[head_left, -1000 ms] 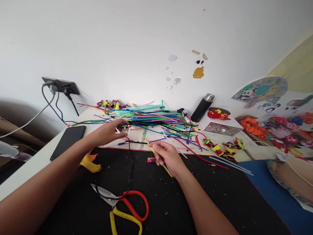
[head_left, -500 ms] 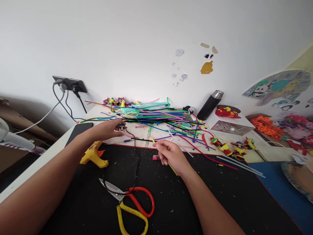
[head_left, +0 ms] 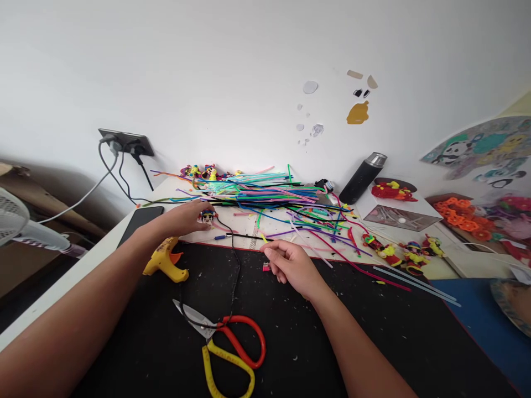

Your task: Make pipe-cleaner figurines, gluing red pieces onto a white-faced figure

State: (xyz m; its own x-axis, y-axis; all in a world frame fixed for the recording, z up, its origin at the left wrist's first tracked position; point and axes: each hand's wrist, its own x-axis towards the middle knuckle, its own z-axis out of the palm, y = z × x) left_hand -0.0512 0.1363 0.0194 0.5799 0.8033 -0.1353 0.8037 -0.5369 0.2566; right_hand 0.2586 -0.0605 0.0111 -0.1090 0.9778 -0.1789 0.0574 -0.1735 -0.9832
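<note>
My left hand (head_left: 186, 218) reaches to the back of the black mat, its fingers closed around a small figure's head (head_left: 207, 216) with a white face and dark top. Pinched between thumb and forefinger of my right hand (head_left: 290, 264) is a yellow pipe cleaner (head_left: 264, 239); only its tip shows. Just beside those fingers lies a small pink-red item (head_left: 266, 267) that I cannot make out. Below my left forearm's wrist rests a yellow glue gun (head_left: 168, 261), its black cord running over the mat. Large scissors (head_left: 224, 337) with red and yellow handles lie spread in front.
Behind the hands a pile of coloured pipe cleaners (head_left: 265, 193) lines the wall. A phone (head_left: 141, 221) lies left. On the right stand a black flask (head_left: 362, 179), a white box (head_left: 398, 215) and several finished figures (head_left: 412, 257). A fan (head_left: 33, 226) stands at far left.
The view has turned slightly left, so everything sits a little further right. The yellow pipe cleaner's lower end, seen below my right hand before, is now hidden. Both grips stay the same.
</note>
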